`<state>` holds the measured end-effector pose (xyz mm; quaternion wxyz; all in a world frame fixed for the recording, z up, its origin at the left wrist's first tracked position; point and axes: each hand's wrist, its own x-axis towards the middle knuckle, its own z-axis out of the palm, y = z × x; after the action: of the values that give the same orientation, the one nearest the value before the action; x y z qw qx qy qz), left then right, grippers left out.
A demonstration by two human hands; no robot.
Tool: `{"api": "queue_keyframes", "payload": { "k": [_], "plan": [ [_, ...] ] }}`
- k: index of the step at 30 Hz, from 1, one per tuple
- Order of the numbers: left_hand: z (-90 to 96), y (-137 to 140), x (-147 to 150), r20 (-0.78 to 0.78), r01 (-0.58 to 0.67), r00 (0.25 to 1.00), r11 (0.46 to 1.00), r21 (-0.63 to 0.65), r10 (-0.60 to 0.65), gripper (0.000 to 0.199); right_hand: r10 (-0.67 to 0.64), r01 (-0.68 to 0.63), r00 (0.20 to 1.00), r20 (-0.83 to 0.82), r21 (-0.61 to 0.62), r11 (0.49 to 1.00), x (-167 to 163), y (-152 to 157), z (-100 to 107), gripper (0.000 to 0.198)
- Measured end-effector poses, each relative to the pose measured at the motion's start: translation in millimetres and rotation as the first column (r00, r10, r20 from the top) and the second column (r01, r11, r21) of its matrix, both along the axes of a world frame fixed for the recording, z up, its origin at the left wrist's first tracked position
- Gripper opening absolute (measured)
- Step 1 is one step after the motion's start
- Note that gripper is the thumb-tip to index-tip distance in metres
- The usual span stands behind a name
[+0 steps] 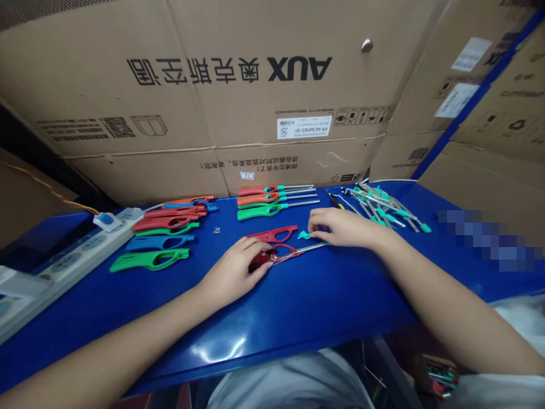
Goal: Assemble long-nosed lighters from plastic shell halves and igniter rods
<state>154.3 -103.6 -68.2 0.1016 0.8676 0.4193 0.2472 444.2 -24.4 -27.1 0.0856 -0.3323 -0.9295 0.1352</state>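
Observation:
My left hand (236, 270) is closed around the dark red handle of an opened gas lighter (279, 257), whose inner parts show beside the trigger loop. A long metal tube (313, 247) runs from it to the right, under my right hand. Just behind lies a separate red handle shell (272, 234) with its own trigger loop. My right hand (336, 227) pinches a small teal plastic piece (304, 234) at its fingertips, above the tube. What its lower fingers touch is hidden.
Coloured handle shells (151, 259) lie in a row at left, beside a white power strip (68, 261). Several lighters with tubes (264, 212) lie at the back. Behind my right hand are piled metal tubes with teal parts (387, 207) and a screwdriver-like tool (338, 201). Cardboard (238, 113) walls the blue table (298, 307).

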Motion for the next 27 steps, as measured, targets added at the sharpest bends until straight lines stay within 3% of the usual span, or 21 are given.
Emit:
{"api": "queue_keyframes", "payload": {
  "k": [7, 14, 21, 27],
  "plan": [
    [-1.1, 5, -2, 0.118, 0.012, 0.993, 0.992, -0.128, 0.004, 0.017, -0.011, 0.013, 0.998, 0.064, -0.031, 0.999, -6, 2, -6, 0.013],
    [-1.0, 5, -1, 0.107, 0.031, 0.994, 0.988, -0.148, -0.016, 0.019, 0.122, -0.132, 0.986, -0.111, -0.087, 0.987, -19, -12, -5, 0.012],
    [-0.6, 4, 2, 0.102, 0.001, 0.995, 0.98, -0.199, 0.02, 0.02, 0.136, -0.136, 0.991, 0.01, 0.067, 0.988, -38, -29, -12, 0.016],
    [-1.3, 4, 1, 0.133, 0.012, 0.991, 0.976, -0.216, 0.018, 0.021, 0.125, -0.126, 0.992, 0.021, 0.06, 0.99, -43, -31, -17, 0.015]
  ]
}}
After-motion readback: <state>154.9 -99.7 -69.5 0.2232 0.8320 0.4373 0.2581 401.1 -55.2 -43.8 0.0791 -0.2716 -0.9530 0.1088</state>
